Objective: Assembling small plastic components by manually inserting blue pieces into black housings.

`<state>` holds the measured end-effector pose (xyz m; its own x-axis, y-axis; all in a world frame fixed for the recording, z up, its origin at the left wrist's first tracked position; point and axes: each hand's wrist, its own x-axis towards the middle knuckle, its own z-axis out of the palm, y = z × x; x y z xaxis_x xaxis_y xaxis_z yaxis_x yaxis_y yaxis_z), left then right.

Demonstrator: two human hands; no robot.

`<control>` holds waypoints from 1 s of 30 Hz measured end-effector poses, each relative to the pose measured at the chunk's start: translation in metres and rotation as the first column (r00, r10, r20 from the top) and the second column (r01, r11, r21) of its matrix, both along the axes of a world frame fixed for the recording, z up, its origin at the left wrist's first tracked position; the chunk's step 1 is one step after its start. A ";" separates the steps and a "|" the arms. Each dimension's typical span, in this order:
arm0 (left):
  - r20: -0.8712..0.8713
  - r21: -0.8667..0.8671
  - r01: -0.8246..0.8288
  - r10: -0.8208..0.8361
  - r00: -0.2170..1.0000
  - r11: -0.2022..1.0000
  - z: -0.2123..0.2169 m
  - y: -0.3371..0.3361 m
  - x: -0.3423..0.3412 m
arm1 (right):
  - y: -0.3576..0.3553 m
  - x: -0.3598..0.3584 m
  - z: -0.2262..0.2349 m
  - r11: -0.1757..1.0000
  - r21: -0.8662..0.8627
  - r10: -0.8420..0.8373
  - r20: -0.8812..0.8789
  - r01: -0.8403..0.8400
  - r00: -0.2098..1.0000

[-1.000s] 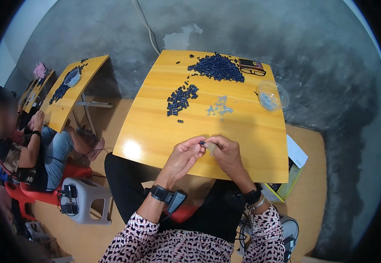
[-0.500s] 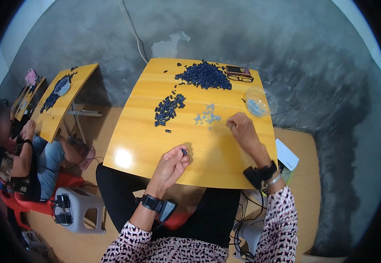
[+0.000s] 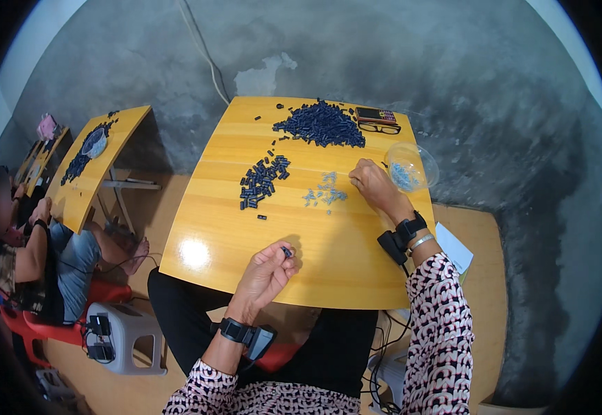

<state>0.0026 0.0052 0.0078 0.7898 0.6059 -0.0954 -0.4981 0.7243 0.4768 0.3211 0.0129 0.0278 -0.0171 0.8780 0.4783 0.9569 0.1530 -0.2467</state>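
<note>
Glossy yellow wooden table [image 3: 211, 256] is carrying a heap of small dark blue blocks [image 3: 322, 124], a smaller row-stacked cluster [image 3: 259, 181] and a scatter of pale blue bits [image 3: 325, 196]; left hand [image 3: 263, 277] is hovering near the front edge, fingers curled, pinching one small dark piece [image 3: 286, 252] at the fingertips; right hand [image 3: 374, 185] is stretching out, fingers bent loosely onto the tabletop beside the pale bits, grip impossible to tell; clear plastic bowl [image 3: 412, 166] is sitting just beside it; spectacles [image 3: 378, 128] are lying behind the heap.

Tiny dark piece [image 3: 286, 252] between left-hand fingertips, too small to identify; co-worker's face blurred.
</note>
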 end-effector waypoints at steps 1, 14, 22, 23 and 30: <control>-0.002 0.000 0.001 -0.001 1.000 1.000 0.000 0.000 -0.001 | 0.001 -0.001 0.000 0.999 -0.042 -0.001 0.034 0.002 0.999; 0.012 0.005 0.008 -0.008 1.000 1.000 -0.001 0.001 -0.001 | -0.010 -0.022 0.017 0.995 -0.076 -0.083 -0.259 0.066 0.962; 0.064 0.003 0.025 -0.026 0.998 1.000 0.000 0.001 -0.002 | -0.063 -0.089 0.029 0.992 -0.115 -0.112 -0.570 0.057 0.814; 0.065 0.004 0.025 -0.026 0.998 1.000 0.000 0.001 -0.002 | -0.069 -0.098 0.026 0.993 -0.117 -0.091 -0.644 0.019 0.760; 0.017 0.023 0.023 -0.023 1.000 0.999 -0.001 0.000 0.000 | -0.096 -0.145 0.006 0.990 -0.059 -0.004 -0.917 -0.126 0.398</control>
